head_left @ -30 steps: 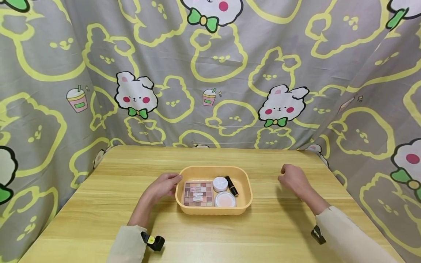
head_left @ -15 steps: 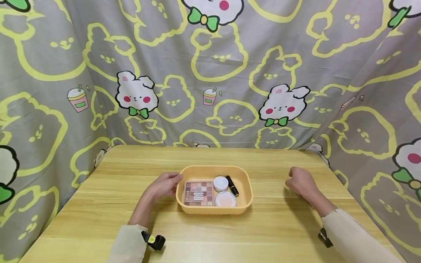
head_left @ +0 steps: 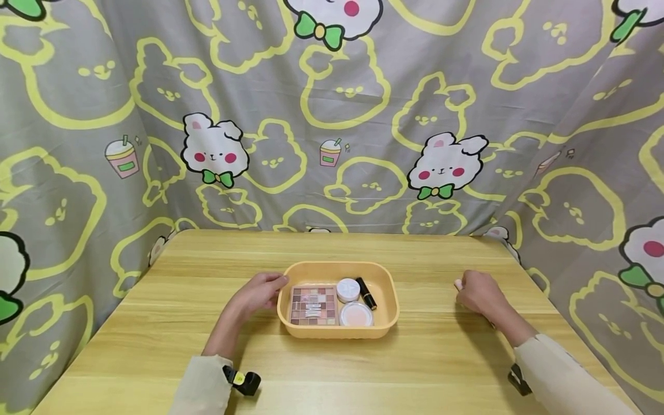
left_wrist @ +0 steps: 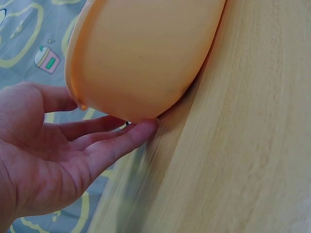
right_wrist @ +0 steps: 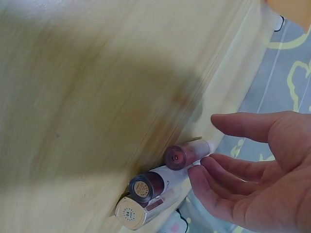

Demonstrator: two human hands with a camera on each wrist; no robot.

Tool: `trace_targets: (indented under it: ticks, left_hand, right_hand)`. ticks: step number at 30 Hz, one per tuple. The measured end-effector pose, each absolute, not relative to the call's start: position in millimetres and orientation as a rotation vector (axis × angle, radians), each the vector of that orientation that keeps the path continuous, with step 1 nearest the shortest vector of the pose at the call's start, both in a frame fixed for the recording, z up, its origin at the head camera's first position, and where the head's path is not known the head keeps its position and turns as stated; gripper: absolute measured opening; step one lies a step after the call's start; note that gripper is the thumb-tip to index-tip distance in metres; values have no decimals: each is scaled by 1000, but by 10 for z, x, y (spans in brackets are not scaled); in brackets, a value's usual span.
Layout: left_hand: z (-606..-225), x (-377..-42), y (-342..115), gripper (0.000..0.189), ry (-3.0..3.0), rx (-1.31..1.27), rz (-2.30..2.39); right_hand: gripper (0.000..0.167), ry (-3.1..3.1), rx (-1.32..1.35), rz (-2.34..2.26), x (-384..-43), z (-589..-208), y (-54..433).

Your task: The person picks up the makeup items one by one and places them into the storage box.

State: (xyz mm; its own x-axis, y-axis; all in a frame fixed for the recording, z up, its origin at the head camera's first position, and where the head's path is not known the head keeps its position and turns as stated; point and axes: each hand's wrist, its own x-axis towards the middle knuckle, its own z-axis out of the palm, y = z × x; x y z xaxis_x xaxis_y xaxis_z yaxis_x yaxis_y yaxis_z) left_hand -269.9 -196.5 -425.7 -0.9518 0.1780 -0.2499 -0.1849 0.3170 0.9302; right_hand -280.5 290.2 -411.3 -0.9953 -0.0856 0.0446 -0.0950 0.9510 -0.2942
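At the left end of a yellow-orange plastic basket [head_left: 390,311], my left hand [head_left: 257,292] holds the rim. In the left wrist view the thumb is at the rim and the fingers [left_wrist: 114,148] lie along the outer wall. Inside lie an eyeshadow palette [head_left: 313,305], a white round jar [head_left: 347,290], a round compact [head_left: 355,314] and a black lipstick tube [head_left: 366,293]. To the right, my right hand [head_left: 479,293] is low over the table. Its fingertips are right at three lip gloss tubes [right_wrist: 163,179] lying side by side; the thumb stands apart from them.
The wooden table [head_left: 332,380] meets a grey cartoon-print curtain [head_left: 363,190] at its back and sides. Black wrist cameras [head_left: 246,383] are strapped on both sleeves. Bare wood lies between the basket and my right hand.
My right hand has moved a little right and nearer to me, and a pale pinkish tip now shows at its left side. The left hand and basket stay put.
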Motion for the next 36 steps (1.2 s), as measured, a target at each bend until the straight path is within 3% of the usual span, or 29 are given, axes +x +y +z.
trace_targets:
  ticks: [27, 36]
  left_hand:
    - [-4250, -2697, -1967, 53, 2276, 18, 1660]
    - [-4253, -2695, -1973, 51, 2270, 24, 1674]
  right_hand:
    - [24, -3123, 123, 466, -2759, -4138, 2837]
    - [12, -3105, 168, 439, -2758, -4152, 2815]
